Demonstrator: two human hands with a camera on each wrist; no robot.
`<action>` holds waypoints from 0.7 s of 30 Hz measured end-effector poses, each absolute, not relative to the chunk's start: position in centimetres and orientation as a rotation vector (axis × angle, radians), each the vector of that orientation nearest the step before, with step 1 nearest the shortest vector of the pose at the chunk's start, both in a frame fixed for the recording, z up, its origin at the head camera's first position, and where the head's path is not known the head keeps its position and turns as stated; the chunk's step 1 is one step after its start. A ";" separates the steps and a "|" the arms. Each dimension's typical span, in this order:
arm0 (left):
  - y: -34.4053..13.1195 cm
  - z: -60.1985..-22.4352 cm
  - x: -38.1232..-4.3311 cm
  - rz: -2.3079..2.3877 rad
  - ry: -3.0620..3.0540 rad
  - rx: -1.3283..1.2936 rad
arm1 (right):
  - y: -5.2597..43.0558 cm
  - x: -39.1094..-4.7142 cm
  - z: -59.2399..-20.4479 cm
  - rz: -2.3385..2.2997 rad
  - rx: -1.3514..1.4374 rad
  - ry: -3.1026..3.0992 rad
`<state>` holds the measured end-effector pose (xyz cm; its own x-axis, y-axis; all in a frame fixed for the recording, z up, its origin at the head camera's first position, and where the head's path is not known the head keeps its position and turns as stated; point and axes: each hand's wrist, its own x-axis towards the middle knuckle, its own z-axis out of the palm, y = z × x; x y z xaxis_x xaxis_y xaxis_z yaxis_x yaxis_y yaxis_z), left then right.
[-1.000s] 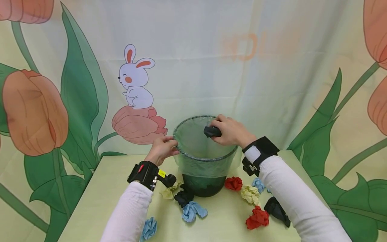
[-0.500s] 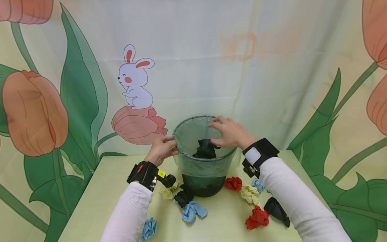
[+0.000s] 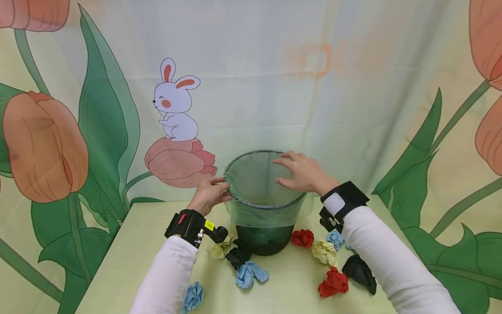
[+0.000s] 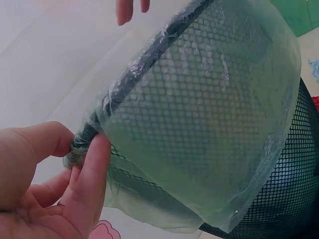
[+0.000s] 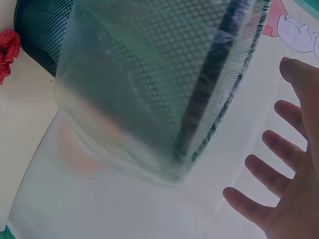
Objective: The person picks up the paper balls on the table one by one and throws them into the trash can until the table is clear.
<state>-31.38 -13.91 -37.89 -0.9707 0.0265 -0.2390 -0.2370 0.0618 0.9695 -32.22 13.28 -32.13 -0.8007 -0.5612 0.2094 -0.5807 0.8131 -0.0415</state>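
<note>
A dark mesh wastebasket [image 3: 260, 242] stands upright on the table, lined with a thin green plastic bag [image 3: 270, 217] folded over its rim. My left hand [image 3: 208, 195] pinches the bag-covered rim at its left side; thumb and fingers close round it in the left wrist view, where the rim [image 4: 144, 64] runs up to the right. Over the basket's right side hovers my right hand [image 3: 303, 173], its fingers spread and holding nothing. The right wrist view shows those spread fingers [image 5: 274, 179] apart from the rim. The basket's bottom inside is hidden.
Crumpled paper balls lie around the basket: red [image 3: 333, 282], yellow [image 3: 324, 252], black [image 3: 359, 274] and blue [image 3: 335, 240] at right. Left of it are more in yellow [image 3: 218, 249], black [image 3: 237, 257] and blue [image 3: 251, 274]. A printed curtain [image 3: 251, 109] hangs behind the table.
The black crumpled ball in my right hand was let go and dropped into the basket, out of sight. My right hand's fingers spread and it shifted slightly right. The left hand stayed put.
</note>
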 end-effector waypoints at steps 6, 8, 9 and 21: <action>-13.9 -37.9 -31.5 2.015 2.141 -0.221 | 14.6 -32.3 -32.7 0.202 0.858 -2.775; -13.8 -37.9 -31.5 2.014 2.141 -0.221 | 15.1 -32.3 -32.9 0.207 0.853 -2.741; -13.8 -37.9 -31.5 2.014 2.141 -0.222 | 15.4 -32.3 -33.0 0.202 0.854 -2.720; -13.8 -37.9 -31.5 2.009 2.143 -0.234 | 18.3 -31.7 -34.6 0.228 0.858 -2.559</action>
